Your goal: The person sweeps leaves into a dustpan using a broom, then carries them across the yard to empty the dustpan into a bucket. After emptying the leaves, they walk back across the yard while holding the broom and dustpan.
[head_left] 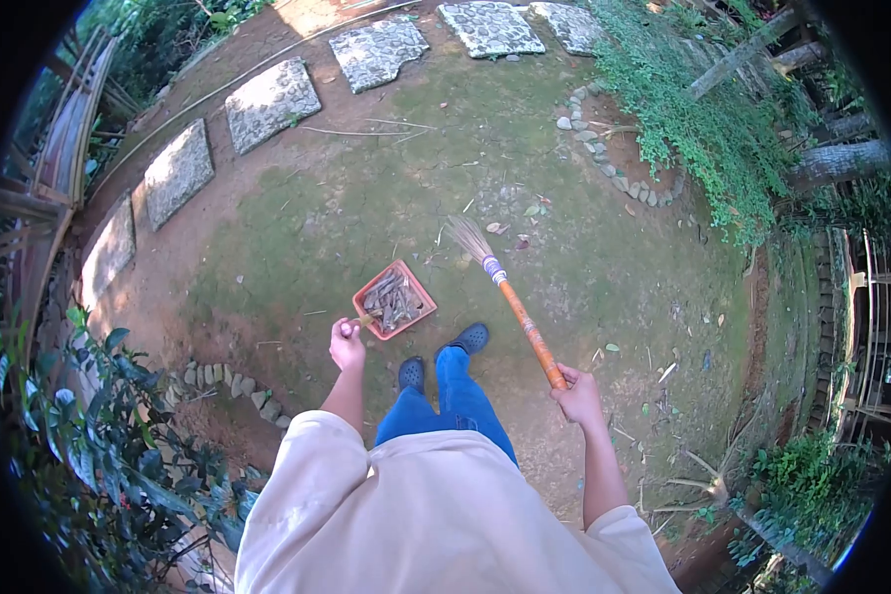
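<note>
My right hand (578,394) is wrapped round the orange handle of a broom (525,322). The broom slants forward and left, its pale bristles low over the mossy ground near some fallen leaves. Closed at the near left corner of an orange-red dustpan (422,309), my left hand (346,345) grips its short yellowish handle. Dry brown leaves (391,300) fill much of the dustpan, which is in front of my feet. My fingers hide most of that handle.
Stone slabs (270,104) curve along the far left. Small stones (619,182) ring a bed under green shrubs (693,119) at right. Another stone border (230,380) and a leafy bush (119,436) stand at near left. Loose leaves (613,347) and twigs dot the ground.
</note>
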Motion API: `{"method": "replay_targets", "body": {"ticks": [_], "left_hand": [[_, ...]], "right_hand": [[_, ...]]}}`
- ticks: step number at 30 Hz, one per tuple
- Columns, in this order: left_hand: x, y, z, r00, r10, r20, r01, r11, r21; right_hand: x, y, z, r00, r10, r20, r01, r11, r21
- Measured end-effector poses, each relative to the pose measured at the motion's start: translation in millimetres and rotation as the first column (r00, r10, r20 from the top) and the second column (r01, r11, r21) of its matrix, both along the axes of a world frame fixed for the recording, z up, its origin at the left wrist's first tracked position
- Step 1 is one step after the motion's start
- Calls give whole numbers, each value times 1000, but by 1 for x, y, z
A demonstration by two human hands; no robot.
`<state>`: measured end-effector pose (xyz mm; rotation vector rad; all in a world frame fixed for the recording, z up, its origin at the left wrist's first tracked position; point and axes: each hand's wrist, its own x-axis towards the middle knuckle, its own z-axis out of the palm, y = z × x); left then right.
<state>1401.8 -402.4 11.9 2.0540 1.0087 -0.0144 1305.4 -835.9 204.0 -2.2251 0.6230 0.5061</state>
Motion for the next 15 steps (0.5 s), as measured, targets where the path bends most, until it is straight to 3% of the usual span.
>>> {"method": "replay_targets", "body": {"ticks": [7, 13, 15], "left_hand": [[25, -33, -8, 999, 50, -10, -51, 998, -25], [35, -48, -11, 995, 98, -7, -99, 994, -38], [34, -43, -19, 995, 101, -2, -101, 995, -21]], "right_hand": [[84, -11, -10, 976, 176, -126, -198, 961, -192], [78, -29, -9, 920, 318, -229, -341, 938, -66], [70, -39, 14, 920, 286, -268, -293, 956, 14]]}}
